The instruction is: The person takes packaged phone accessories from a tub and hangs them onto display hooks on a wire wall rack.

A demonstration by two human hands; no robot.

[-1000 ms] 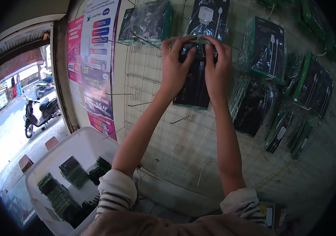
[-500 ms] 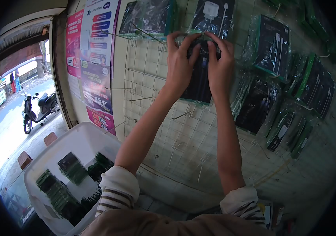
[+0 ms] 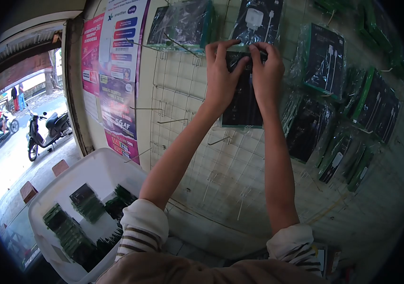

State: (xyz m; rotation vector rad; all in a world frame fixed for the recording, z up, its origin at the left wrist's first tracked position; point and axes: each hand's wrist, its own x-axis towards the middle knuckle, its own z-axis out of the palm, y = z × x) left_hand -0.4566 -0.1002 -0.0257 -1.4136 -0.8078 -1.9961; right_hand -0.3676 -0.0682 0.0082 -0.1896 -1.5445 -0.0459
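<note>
My left hand [image 3: 221, 75] and my right hand [image 3: 266, 73] are raised against the wire grid, fingers curled over the top edge of a dark flat package [image 3: 242, 109]. My thumbs press its front near pale lettering. It hangs upright between my hands, its top partly covered by my fingers. Just above is a plastic-wrapped charger package [image 3: 254, 21] picturing a white plug and cable. I cannot see whether a hook passes through the top of the package I hold.
Wire grid [image 3: 168, 87] with several bare hooks covers the wall. Wrapped cable packages [image 3: 326, 61] hang on the right, others [image 3: 183, 23] upper left. A white tub [image 3: 102, 158] at lower left holds stacks of dark-green packages [image 3: 87, 201]. Posters [image 3: 116, 90] and a doorway with a parked scooter [image 3: 48, 130] lie left.
The view has shifted slightly, with the wall things appearing a little lower. Both hands keep hold of the package, whose front shows more clearly. A rider on a motorbike has appeared outside.
</note>
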